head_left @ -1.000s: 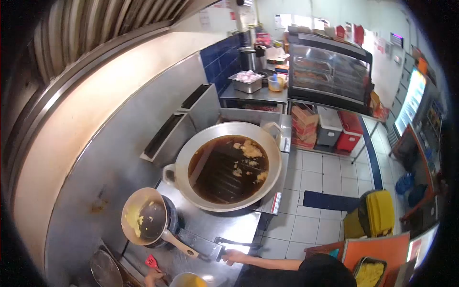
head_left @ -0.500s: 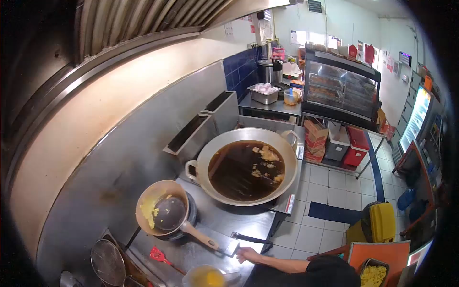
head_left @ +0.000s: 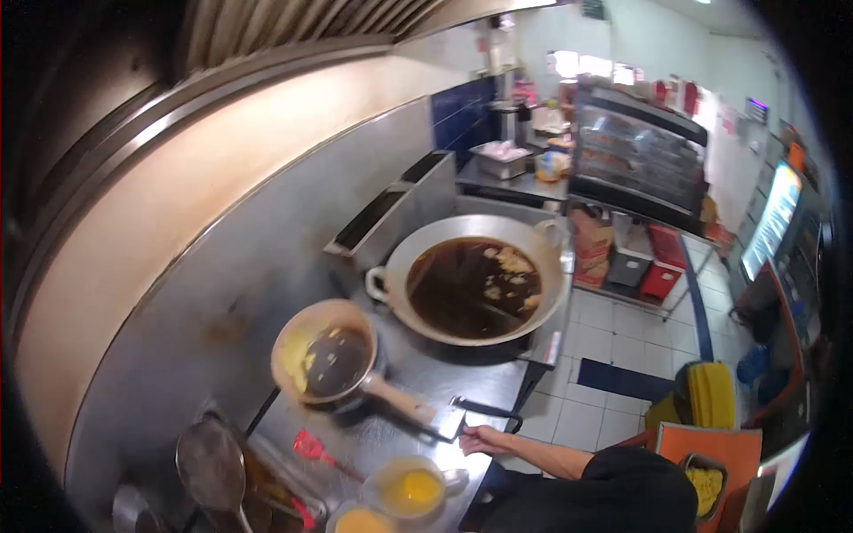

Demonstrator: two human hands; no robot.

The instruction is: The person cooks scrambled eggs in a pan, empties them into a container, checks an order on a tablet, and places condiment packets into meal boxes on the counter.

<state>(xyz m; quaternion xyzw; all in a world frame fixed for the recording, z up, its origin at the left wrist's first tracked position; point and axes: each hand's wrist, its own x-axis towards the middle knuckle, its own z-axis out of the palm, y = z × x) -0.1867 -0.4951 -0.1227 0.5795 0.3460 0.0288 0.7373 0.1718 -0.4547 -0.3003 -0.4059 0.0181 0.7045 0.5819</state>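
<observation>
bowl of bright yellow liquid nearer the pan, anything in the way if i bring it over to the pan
Nothing visible between the bowl and the pan, just bare steel counter. The red spatula lies left of that line, and the pan's handle sticks out to its right.

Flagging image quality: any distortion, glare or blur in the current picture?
Head view: wide-angle distortion bows the hood, with black corners. Head view: bright patches on the far wall are blown out; glare whitens the steel counter near the right hand. Head view: blur softens the strainer and display case.
</observation>
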